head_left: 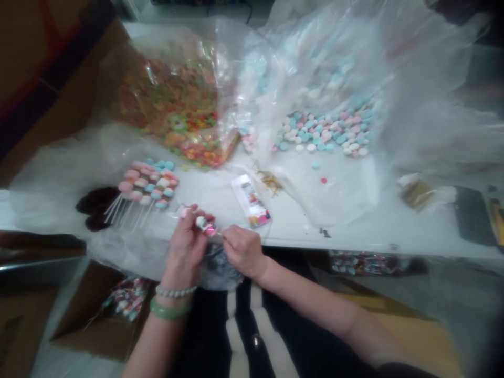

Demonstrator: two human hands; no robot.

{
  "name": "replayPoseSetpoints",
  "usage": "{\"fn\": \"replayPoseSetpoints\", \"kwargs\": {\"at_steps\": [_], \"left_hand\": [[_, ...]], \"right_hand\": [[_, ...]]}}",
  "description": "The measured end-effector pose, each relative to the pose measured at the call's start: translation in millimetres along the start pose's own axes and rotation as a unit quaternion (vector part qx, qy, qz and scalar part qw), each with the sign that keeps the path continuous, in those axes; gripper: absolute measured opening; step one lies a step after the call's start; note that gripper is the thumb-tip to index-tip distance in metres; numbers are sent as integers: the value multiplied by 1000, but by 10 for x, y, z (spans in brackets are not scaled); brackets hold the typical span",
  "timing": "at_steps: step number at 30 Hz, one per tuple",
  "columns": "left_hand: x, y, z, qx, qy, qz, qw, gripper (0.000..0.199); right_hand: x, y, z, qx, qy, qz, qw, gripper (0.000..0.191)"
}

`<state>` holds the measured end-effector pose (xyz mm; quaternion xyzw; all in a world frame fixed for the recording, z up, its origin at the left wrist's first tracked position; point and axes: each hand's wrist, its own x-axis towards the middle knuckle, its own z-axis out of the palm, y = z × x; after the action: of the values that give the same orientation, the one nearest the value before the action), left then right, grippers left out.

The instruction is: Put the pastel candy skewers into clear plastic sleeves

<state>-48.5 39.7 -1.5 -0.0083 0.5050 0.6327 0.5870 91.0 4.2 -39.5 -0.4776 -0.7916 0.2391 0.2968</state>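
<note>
Pinching a stack of pink, white and teal candies (207, 226) between thumb and fingertips of the left hand (185, 247), just above the edge of a white table (299, 236). Right hand (244, 251) closed beside it, fingertips pressed together at the stack's end, whatever they hold too thin to tell. Lying just beyond the left hand: a fanned batch of candy-topped white sticks (147, 184). Farther off, a clear plastic bag of multicoloured candies (173, 110), a spread of pastel round candies (323, 131), and a printed white packet (251, 201) near the right hand. Below, a cardboard box (90, 325) holding wrapped candy sticks (126, 299).
</note>
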Motion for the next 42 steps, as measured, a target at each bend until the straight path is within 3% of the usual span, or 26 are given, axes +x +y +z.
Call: {"fn": "replayPoseSetpoints", "kwargs": {"at_steps": [3,5,7,10,11,12,14,16,18,20,22,26,28,30,33,35,39,42], "left_hand": [[-74,-155,35,0,-30,-6,1000,4],[-107,-225,28,-4,-49,-37,998,6],[-115,-248,2,1,-56,-58,997,2],[-89,-204,-38,7,-39,-38,998,9],[-77,-175,-45,5,-28,-28,999,10],[-65,-145,-46,3,-16,-24,1000,10],[-51,-99,-36,0,-3,-22,1000,11],[-58,-104,-16,11,-12,-12,1000,16],[-85,-171,5,35,-29,17,999,20],[-127,-272,17,57,-30,41,997,23],[-165,-360,15,63,-25,48,997,21],[-176,-346,-32,64,-81,-37,994,14],[-133,-240,-66,46,-97,-98,989,14],[-64,-107,-95,14,-65,-114,991,17],[31,59,-115,-18,5,-69,997,18],[49,105,-109,-22,16,-34,999,12],[-53,50,-53,-14,7,10,1000,11],[-183,22,-23,-20,-4,-22,1000,20]], "right_hand": [[61,-25,14,64,-9,30,997,18],[117,-21,-4,178,-5,98,979,15],[170,-3,-32,336,-7,203,920,10],[216,30,-70,528,-48,347,774,10],[219,37,-78,555,-59,371,742,12],[217,41,-84,564,-64,381,730,12],[207,32,-83,540,-62,362,758,10],[201,0,-57,482,-47,323,813,8],[207,-46,-9,419,-23,289,861,8],[224,-87,45,376,5,264,888,9],[245,-97,79,389,19,261,883,9],[267,-7,51,523,1,341,781,12],[253,53,4,544,-21,356,759,14],[223,88,-46,524,-51,332,783,12],[175,76,-108,475,-106,308,818,7],[162,29,-132,439,-122,308,835,6],[178,-132,-125,382,-86,251,885,11],[164,-240,-107,415,-67,232,877,9]]}}
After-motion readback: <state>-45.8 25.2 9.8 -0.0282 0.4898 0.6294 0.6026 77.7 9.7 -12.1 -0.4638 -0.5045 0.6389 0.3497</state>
